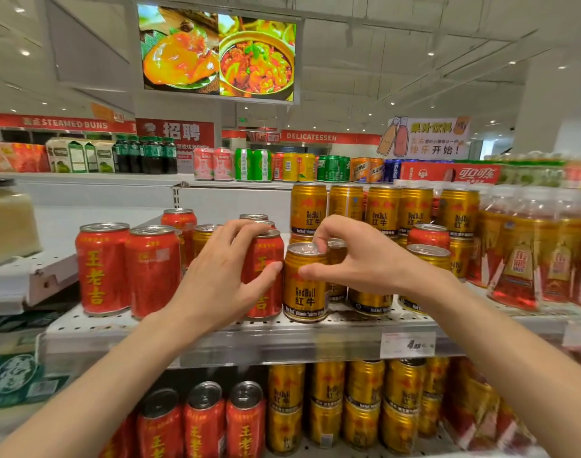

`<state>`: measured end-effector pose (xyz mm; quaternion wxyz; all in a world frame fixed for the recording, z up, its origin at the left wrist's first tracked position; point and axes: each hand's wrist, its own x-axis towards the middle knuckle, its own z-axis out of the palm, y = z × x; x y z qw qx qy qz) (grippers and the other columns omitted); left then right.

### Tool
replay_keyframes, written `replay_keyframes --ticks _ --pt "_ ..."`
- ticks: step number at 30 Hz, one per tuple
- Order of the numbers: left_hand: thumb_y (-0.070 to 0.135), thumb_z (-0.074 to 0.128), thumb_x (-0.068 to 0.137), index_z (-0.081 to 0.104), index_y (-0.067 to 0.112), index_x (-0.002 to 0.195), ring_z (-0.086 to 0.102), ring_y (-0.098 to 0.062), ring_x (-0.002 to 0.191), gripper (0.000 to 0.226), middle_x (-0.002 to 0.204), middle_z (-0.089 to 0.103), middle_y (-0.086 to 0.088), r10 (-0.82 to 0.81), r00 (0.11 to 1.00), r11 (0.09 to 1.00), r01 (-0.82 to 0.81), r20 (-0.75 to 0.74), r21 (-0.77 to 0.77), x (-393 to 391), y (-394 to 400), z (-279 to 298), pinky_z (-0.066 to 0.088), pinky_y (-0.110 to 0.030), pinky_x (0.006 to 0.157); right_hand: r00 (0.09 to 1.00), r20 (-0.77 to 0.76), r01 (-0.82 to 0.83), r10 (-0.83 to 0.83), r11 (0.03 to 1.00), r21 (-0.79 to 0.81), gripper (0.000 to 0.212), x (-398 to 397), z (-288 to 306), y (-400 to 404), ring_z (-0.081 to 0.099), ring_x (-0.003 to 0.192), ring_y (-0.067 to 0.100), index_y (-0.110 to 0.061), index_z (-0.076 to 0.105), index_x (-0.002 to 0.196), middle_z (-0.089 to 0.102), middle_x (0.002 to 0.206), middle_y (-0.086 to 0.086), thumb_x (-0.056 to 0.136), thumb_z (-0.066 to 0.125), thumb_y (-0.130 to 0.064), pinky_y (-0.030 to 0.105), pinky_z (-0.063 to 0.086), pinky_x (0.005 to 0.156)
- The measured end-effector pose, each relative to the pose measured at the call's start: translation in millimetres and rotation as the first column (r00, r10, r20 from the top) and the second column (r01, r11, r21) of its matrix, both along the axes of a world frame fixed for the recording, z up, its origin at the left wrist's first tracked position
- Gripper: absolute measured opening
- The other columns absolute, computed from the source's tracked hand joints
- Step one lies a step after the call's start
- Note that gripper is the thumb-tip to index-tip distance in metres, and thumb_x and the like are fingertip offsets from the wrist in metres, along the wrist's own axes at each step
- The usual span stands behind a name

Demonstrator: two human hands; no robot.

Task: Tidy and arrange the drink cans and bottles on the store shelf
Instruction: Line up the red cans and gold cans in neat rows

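Observation:
On the white perforated shelf, red herbal-tea cans stand at the left and gold Red Bull cans at the right. My left hand wraps around a red can at the front, thumb on its right side. Right beside it stands a gold Red Bull can. My right hand pinches that can near its top, thumb on the front and fingers over the rim. Two more red cans stand further left. Stacked gold cans fill the back right.
Shrink-wrapped bottles of red drink crowd the right end of the shelf. A price tag hangs on the shelf's front rail. The lower shelf holds red cans and gold cans. A big pale jar stands at the left.

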<state>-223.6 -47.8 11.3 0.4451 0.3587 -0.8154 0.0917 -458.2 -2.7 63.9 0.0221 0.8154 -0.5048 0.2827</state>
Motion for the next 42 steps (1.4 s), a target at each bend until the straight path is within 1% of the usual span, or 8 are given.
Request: replay_keyframes --ticks 7,13,20,28,31,34,38,42 --pt "0.065 0.046 0.087 0.043 0.029 0.140 0.047 -0.010 0.124 0.064 0.134 0.049 0.007 0.009 1.000 1.000 -0.009 -0.001 0.002 -1 0 -1 0.043 -0.028 0.099 0.995 -0.102 -0.007 0.003 0.999 -0.033 0.038 3 -3 -6 0.057 0.090 0.014 -0.026 0.049 0.092 0.057 0.097 -0.008 0.083 0.068 -0.057 0.037 0.054 0.081" --pt "0.065 0.046 0.087 0.041 0.029 0.143 0.045 -0.009 0.125 0.067 0.137 0.048 0.007 0.003 1.000 1.000 -0.003 0.002 0.010 0 -1 -2 0.040 -0.026 0.100 0.976 -0.214 0.031 -0.030 1.000 0.002 0.051 6 -2 -6 0.049 0.070 0.001 -0.027 0.042 0.101 0.054 0.083 -0.013 0.081 0.067 -0.068 0.020 0.037 0.061" --pt "0.067 0.044 0.087 0.040 0.030 0.143 0.044 -0.009 0.128 0.068 0.139 0.047 0.006 -0.004 1.000 1.000 0.004 -0.003 0.015 0 1 -2 0.038 -0.025 0.101 0.966 -0.236 0.110 -0.104 0.994 0.012 0.051 1 -1 -8 0.059 0.086 0.013 -0.026 0.043 0.107 0.063 0.098 -0.006 0.082 0.070 -0.062 0.035 0.055 0.076" --pt "0.068 0.045 0.089 0.037 0.028 0.149 0.042 -0.011 0.132 0.073 0.143 0.045 0.004 0.015 1.000 1.000 -0.015 0.015 0.008 -4 2 -2 0.042 -0.028 0.103 0.969 -0.215 0.124 -0.119 0.992 0.013 0.049 -3 -1 -5 0.056 0.086 0.006 -0.030 0.044 0.107 0.060 0.101 -0.011 0.081 0.069 -0.064 0.023 0.046 0.068" --pt "0.069 0.043 0.090 0.031 0.028 0.153 0.040 -0.010 0.134 0.076 0.146 0.044 0.005 0.008 0.999 1.000 -0.009 0.036 0.027 -1 4 1 0.038 -0.026 0.106 0.991 -0.103 0.087 -0.083 0.996 0.033 0.052 -8 1 -1 0.059 0.103 0.010 -0.031 0.051 0.104 0.061 0.114 -0.012 0.076 0.062 -0.073 0.029 0.052 0.085" --pt "0.069 0.034 0.092 0.034 0.029 0.152 0.040 -0.007 0.134 0.072 0.147 0.045 0.008 0.025 0.998 1.000 -0.026 0.066 0.016 8 9 6 0.037 -0.027 0.109 0.996 -0.037 0.083 -0.083 0.997 -0.006 0.044 -7 4 2 0.056 0.117 0.009 -0.033 0.058 0.106 0.061 0.124 -0.013 0.082 0.057 -0.069 0.036 0.051 0.100" --pt "0.055 0.042 0.095 0.054 0.022 0.134 0.050 -0.011 0.120 0.052 0.129 0.055 0.005 0.100 0.992 0.992 -0.093 0.080 -0.082 38 16 19 0.047 -0.032 0.100 0.998 0.060 0.037 -0.029 0.990 -0.137 0.033 11 15 0 0.060 0.102 0.004 -0.030 0.064 0.104 0.065 0.106 -0.015 0.089 0.058 -0.058 0.035 0.055 0.091" --pt "0.051 0.048 0.091 0.062 0.020 0.117 0.054 -0.015 0.106 0.044 0.113 0.060 0.002 0.201 0.978 0.971 -0.192 0.055 -0.140 78 19 34 0.047 -0.033 0.091 0.998 0.043 -0.043 0.050 0.989 -0.141 0.024 47 27 -7 0.060 0.088 0.003 -0.029 0.065 0.102 0.064 0.094 -0.014 0.093 0.060 -0.051 0.032 0.056 0.077"
